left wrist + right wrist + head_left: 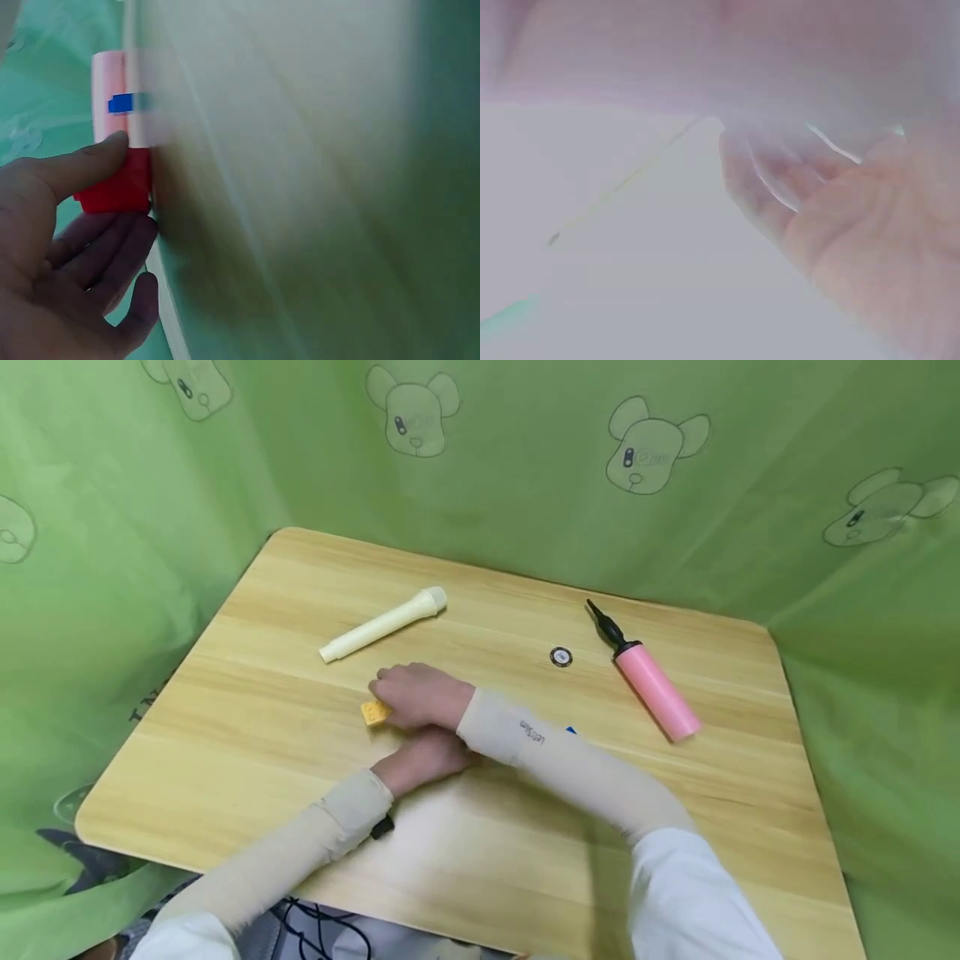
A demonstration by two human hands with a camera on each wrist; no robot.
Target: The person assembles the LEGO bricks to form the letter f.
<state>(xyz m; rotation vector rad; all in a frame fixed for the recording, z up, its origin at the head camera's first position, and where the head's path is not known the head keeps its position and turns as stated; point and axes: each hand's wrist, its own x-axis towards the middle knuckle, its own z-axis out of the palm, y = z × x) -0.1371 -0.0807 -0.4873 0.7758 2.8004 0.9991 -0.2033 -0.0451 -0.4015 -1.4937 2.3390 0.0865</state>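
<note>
My forearms cross over the table, the right one above the left. My right hand (423, 695) reaches to the left, back up, with a yellow building block (375, 712) showing at its fingertips; the fingers grip the block's near end, partly covering it. Under the right wrist, my left hand (429, 758) points right, its fingers hidden in the head view. The left wrist view shows the left hand (67, 247) pinching a red block (120, 184) between thumb and fingers, close to the tabletop. In the washed-out right wrist view, the right hand (840, 217) has bent fingers.
A blue block (572, 730) peeks out beyond the right forearm. Farther back on the wooden table (225, 693) lie a cream toy microphone (382, 625), a round black-and-white chip (561, 657) and a pink pump (657, 692) with a black nozzle. Green curtains (517, 485) surround the table.
</note>
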